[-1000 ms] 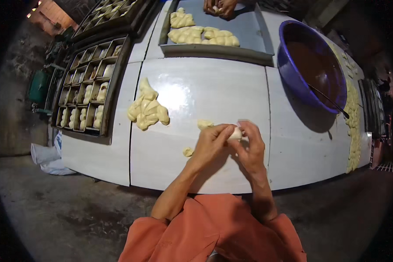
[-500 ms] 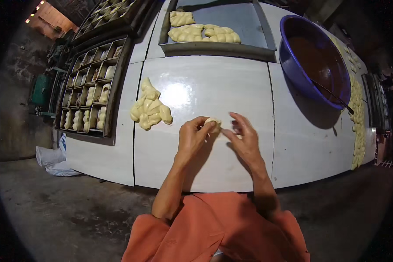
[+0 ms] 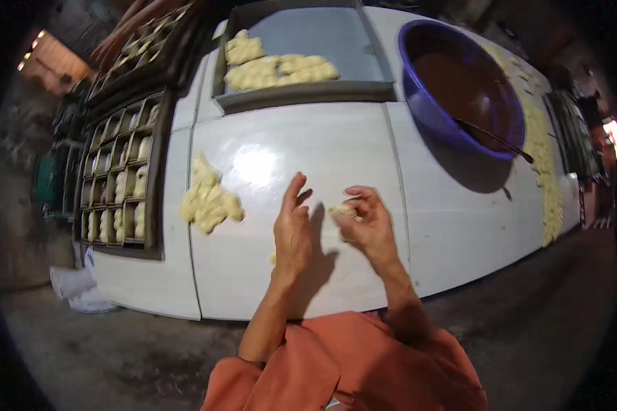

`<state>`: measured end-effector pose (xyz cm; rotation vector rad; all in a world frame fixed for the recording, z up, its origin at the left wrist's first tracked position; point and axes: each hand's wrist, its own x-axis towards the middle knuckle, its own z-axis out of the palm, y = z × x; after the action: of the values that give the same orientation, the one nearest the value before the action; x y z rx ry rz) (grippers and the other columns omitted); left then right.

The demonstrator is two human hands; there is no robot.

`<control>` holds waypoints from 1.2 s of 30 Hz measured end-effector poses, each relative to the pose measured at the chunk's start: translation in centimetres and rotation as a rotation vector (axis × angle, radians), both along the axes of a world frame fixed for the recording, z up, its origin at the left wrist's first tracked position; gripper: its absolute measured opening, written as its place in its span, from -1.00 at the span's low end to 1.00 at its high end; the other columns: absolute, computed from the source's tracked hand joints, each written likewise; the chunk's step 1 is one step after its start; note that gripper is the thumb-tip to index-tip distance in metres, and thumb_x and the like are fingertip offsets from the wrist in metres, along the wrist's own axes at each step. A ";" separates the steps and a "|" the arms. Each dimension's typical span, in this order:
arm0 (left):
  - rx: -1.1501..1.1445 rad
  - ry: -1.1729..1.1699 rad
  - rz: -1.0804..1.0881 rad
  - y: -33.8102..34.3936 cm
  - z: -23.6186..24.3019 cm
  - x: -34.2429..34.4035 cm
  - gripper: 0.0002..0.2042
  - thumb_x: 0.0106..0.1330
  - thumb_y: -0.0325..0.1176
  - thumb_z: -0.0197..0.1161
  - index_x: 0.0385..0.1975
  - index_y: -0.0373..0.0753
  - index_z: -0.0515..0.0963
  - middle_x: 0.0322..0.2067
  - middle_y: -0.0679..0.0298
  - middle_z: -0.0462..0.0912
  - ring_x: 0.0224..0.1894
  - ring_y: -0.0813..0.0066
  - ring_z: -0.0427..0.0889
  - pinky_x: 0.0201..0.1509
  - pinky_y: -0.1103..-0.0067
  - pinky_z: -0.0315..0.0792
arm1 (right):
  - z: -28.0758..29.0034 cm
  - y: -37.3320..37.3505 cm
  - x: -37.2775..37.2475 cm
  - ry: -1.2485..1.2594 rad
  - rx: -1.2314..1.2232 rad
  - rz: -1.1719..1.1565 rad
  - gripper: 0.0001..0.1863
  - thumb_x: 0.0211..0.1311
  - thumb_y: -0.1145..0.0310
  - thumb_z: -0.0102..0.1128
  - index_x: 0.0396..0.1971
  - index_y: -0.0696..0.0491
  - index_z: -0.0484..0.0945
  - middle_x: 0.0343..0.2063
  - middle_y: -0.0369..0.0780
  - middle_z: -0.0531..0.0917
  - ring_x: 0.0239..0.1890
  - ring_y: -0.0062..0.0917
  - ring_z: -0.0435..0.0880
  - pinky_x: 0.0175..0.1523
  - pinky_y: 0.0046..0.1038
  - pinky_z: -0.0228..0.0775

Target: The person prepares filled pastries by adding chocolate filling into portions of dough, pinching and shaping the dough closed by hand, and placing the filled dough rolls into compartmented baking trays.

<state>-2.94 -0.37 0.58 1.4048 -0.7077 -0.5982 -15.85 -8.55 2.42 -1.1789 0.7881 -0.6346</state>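
Over the middle of the white table [image 3: 247, 274], my right hand [image 3: 370, 229] pinches a small piece of dough [image 3: 339, 213] between thumb and fingers; its outline is blurred. My left hand [image 3: 293, 233] is apart from it, fingers stretched out and nothing in them. A bit of pale dough [image 3: 273, 259] shows beside my left wrist, mostly hidden by it. To the left of my left hand lies a heap of pale yellow dough pieces [image 3: 211, 200], pressed together.
Beyond my hands stands a metal tray [image 3: 308, 97] with dough clusters [image 3: 253, 74]. At right is a purple basin [image 3: 421, 103] of brown filling, a dark-handled utensil [image 3: 500, 140] in it. Small dough pieces [image 3: 550, 192] line the right edge. Divided baking tins [image 3: 156, 185] stand at left.
The view has shifted. My left hand has let go of the dough and opened, moving apart from my right hand, which now holds the piece. A dough bit now shows by my left wrist.
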 end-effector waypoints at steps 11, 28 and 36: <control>-0.297 0.336 -0.418 -9.1 -0.1 -9.8 -0.12 0.24 -0.10 0.42 0.46 -0.27 0.07 -0.04 0.05 0.68 -0.06 0.42 0.68 -0.08 0.55 0.59 | 5.8 -9.1 -5.9 -0.441 0.081 -0.108 -0.80 0.36 0.35 0.23 -0.13 0.08 0.48 -0.30 -0.31 0.61 -0.26 -0.67 0.62 -0.17 -0.60 0.49; 0.276 0.218 -0.574 -8.7 1.4 -4.4 -0.60 0.43 -0.26 0.25 0.14 -0.38 0.51 -0.03 0.06 0.67 -0.01 0.36 0.66 0.03 0.50 0.54 | 6.9 -28.9 -10.9 0.466 -0.270 0.170 -0.77 0.31 0.19 0.20 -0.28 0.05 0.58 -0.37 -0.32 0.65 -0.36 -0.65 0.59 -0.23 -0.54 0.44; 0.004 0.706 -0.594 -12.8 3.4 -7.4 -0.46 0.51 0.02 0.04 0.26 -0.29 0.37 0.17 0.16 0.52 0.19 0.41 0.48 0.14 0.32 0.52 | 5.4 -17.9 -6.8 -0.263 0.042 -0.106 -0.82 0.40 0.29 0.18 -0.17 0.06 0.47 -0.37 -0.33 0.61 -0.42 -0.68 0.63 -0.30 -0.65 0.53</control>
<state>-10.36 -13.19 3.95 0.8679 -0.5315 -1.4696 -22.65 -26.44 7.82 -0.9954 0.6395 -0.8388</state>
